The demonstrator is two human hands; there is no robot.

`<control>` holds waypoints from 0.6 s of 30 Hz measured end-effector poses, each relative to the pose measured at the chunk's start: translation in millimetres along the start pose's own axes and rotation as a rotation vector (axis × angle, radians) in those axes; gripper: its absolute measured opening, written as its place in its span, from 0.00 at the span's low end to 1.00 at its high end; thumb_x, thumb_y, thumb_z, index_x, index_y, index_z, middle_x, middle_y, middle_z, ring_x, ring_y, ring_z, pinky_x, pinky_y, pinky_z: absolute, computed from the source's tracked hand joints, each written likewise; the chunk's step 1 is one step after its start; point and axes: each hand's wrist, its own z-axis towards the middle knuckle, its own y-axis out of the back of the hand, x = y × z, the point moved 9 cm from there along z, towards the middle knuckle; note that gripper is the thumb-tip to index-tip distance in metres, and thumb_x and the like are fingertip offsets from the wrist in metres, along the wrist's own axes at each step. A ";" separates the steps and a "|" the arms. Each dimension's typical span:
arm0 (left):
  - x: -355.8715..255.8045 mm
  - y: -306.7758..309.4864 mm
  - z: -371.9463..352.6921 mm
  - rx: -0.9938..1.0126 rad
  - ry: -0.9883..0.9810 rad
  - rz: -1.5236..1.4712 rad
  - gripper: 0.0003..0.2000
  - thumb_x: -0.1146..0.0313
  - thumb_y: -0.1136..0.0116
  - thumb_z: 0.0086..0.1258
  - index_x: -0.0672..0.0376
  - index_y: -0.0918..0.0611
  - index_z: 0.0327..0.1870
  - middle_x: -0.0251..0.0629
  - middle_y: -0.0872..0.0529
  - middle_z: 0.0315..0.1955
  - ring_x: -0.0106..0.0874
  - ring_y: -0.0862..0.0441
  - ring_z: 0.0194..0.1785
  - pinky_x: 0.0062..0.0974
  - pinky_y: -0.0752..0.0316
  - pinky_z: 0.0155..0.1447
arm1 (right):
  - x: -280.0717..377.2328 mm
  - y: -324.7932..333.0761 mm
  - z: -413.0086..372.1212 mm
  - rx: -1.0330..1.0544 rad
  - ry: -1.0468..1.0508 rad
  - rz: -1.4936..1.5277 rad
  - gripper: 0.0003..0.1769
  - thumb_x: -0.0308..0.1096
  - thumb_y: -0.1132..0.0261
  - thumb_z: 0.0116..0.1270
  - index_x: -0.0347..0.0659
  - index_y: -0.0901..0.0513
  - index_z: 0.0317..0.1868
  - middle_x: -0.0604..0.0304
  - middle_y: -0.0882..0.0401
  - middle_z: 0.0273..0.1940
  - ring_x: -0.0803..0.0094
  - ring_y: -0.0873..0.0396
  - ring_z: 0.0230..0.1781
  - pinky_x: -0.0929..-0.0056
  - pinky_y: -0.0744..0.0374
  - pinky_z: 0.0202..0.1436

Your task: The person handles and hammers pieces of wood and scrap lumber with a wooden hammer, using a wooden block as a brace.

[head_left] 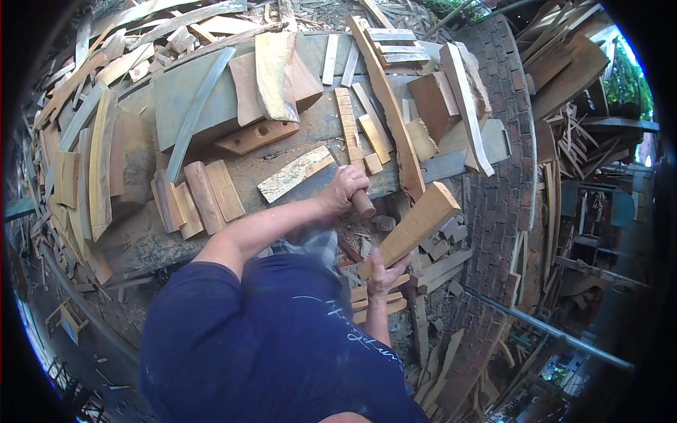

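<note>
My left hand [344, 189] is closed round a thick, round wooden handle [363, 204] at the near edge of the work surface. The hand hides much of this tool, and I cannot make out its working end. My right hand [385, 272], lower and to the right, grips the lower end of a tapered wooden block [415, 227]. The block tilts up to the right, its wider end raised beyond the bench edge. Just beyond my left hand lies a pale, rough-faced wood piece [295, 173]. A narrow notched strip [348, 127] and a small wooden cube [373, 163] lie near it.
A long plank [386, 99] crosses the bench. A large block [204, 113] with boards on it stands at the left, near a holed wooden piece [257, 137]. Offcuts [444, 271] litter the ground below. A low brick wall [499, 141] runs along the right.
</note>
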 end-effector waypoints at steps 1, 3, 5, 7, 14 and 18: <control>-0.8 -1.7 -0.9 0.018 0.004 -0.013 0.10 0.69 0.34 0.53 0.53 0.24 0.33 0.36 0.23 0.31 0.41 0.25 0.41 0.38 0.33 0.49 | -6.5 2.8 -1.1 -0.005 -0.010 -0.005 0.44 0.33 0.27 0.58 0.29 0.44 0.68 0.52 0.34 0.54 0.66 0.31 0.53 0.68 0.29 0.58; 7.1 -2.8 -3.3 0.011 0.032 0.009 0.10 0.68 0.34 0.54 0.53 0.24 0.33 0.36 0.23 0.32 0.41 0.25 0.41 0.38 0.33 0.49 | -4.7 2.5 -3.5 0.008 0.005 -0.034 0.42 0.33 0.27 0.58 0.30 0.42 0.66 0.53 0.33 0.54 0.66 0.31 0.53 0.68 0.29 0.58; 13.3 -4.1 -1.3 0.009 0.044 0.024 0.10 0.68 0.33 0.54 0.53 0.24 0.33 0.36 0.22 0.32 0.41 0.25 0.41 0.38 0.33 0.49 | -3.1 3.3 -4.5 0.005 0.028 -0.060 0.40 0.33 0.27 0.58 0.31 0.40 0.65 0.53 0.33 0.53 0.66 0.31 0.52 0.68 0.29 0.57; 22.8 -4.5 -3.2 0.029 0.105 0.014 0.10 0.67 0.33 0.56 0.53 0.24 0.33 0.36 0.23 0.31 0.41 0.24 0.41 0.37 0.33 0.48 | -3.0 1.3 -7.2 0.020 0.067 -0.116 0.35 0.33 0.27 0.58 0.34 0.36 0.60 0.53 0.33 0.52 0.67 0.31 0.52 0.69 0.28 0.55; 25.5 0.6 -22.0 0.088 0.088 0.058 0.10 0.66 0.34 0.55 0.53 0.25 0.33 0.38 0.24 0.30 0.41 0.25 0.41 0.37 0.34 0.49 | 11.6 -12.4 -11.1 0.088 -0.060 -0.064 0.29 0.31 0.27 0.58 0.38 0.34 0.56 0.59 0.27 0.45 0.71 0.26 0.43 0.72 0.24 0.47; 27.5 8.9 -33.1 0.153 0.122 0.019 0.09 0.66 0.34 0.55 0.54 0.24 0.31 0.40 0.24 0.30 0.43 0.26 0.40 0.38 0.33 0.48 | 1.3 -3.2 -9.6 0.063 -0.027 -0.103 0.30 0.33 0.26 0.56 0.36 0.32 0.55 0.55 0.22 0.43 0.69 0.21 0.40 0.69 0.22 0.46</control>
